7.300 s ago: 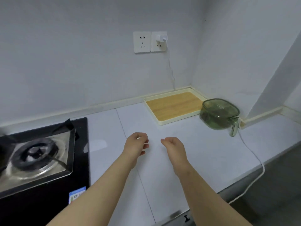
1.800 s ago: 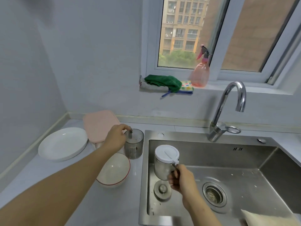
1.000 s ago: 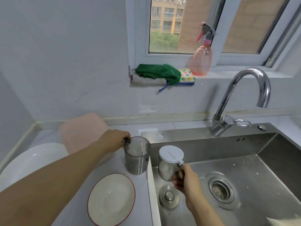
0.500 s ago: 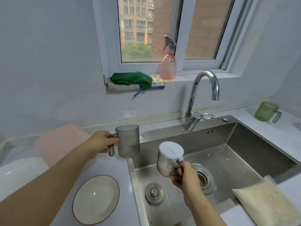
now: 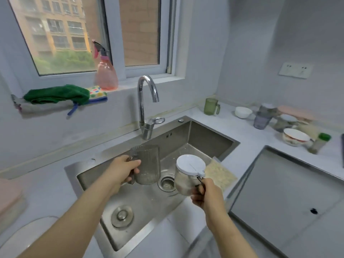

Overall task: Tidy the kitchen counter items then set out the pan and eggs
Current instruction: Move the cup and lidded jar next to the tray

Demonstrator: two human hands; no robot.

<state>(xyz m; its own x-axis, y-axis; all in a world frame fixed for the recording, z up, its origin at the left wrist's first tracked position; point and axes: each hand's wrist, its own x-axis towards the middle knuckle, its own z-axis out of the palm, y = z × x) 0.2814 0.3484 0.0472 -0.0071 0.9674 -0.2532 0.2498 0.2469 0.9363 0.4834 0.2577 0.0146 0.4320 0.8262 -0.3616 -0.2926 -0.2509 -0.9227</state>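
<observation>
My left hand (image 5: 123,172) curls round the handle of a ribbed glass mug (image 5: 148,164) and grips it. The mug hangs upright just right of my knuckles, in the air over the sink (image 5: 204,135). My right hand (image 5: 203,194) is closed on the thin handle of a steel jar (image 5: 183,185). Its white lid (image 5: 189,163) sits on top, above and left of my fingers. I hold the jar clear over the sink too, near the mug but not touching it.

Below the gap between my two hands lies the drain (image 5: 166,183). The plug (image 5: 122,216) lies loose on the sink floor, under my left forearm. Just beyond my right hand a yellowish sponge (image 5: 220,174) rests at the sink's edge. Past both hands stands the tap (image 5: 145,101), its spout arching over the sink.

Farther off, on the sill beyond my left hand, stand a pink spray bottle (image 5: 106,75) and a green cloth (image 5: 57,94). Well to the right of my right hand, the surface (image 5: 247,135) carries a green mug (image 5: 211,107), a white bowl (image 5: 243,112), a grey cup (image 5: 262,120), a red-rimmed bowl (image 5: 295,135) and a green-capped bottle (image 5: 319,143); the things behind them are too blurred to name. A steel panel (image 5: 279,192) lies right of my right forearm. Left of my left forearm I see a pink lid (image 5: 9,194) and the rim of a plate (image 5: 37,231).
</observation>
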